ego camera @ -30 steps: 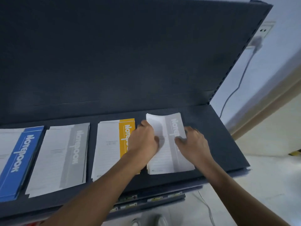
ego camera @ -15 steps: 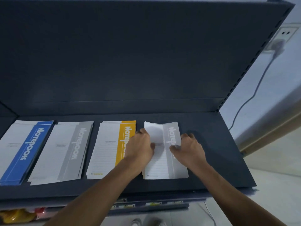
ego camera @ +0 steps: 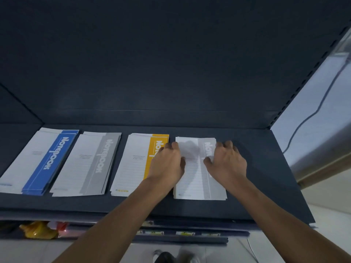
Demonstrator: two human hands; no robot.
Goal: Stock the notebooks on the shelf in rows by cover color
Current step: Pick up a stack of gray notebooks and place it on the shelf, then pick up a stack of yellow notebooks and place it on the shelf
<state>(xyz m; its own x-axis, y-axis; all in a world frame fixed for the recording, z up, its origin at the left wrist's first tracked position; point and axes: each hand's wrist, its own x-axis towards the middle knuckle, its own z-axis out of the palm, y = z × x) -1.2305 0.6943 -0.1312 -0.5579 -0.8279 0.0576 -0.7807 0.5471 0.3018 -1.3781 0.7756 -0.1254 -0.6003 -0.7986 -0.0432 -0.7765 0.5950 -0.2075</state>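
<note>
Four stacks of notebooks lie side by side on the dark shelf [ego camera: 266, 177]: a blue-banded stack [ego camera: 49, 162] at the left, then a grey-banded stack [ego camera: 95, 162], a yellow-banded stack [ego camera: 133, 164] and a pale white-grey stack [ego camera: 195, 179] at the right. My left hand [ego camera: 167, 162] grips the left edge of the white-grey stack, with the thumb on its cover. Its back hides part of the yellow band. My right hand [ego camera: 226, 162] grips the right edge of the same stack, fingers curled over the far part of the band.
The shelf's dark back panel [ego camera: 171, 73] rises just behind the stacks. To the right of the white-grey stack lies bare shelf. Below the shelf edge are a yellow object [ego camera: 38, 231] and a strip of price labels [ego camera: 182, 233]. A cable [ego camera: 311, 114] runs down the wall at right.
The white-grey stack went from skewed and fanned to squared and parallel with the yellow stack. Both hands slid toward its far end. The camera tilted, showing more of the left stacks.
</note>
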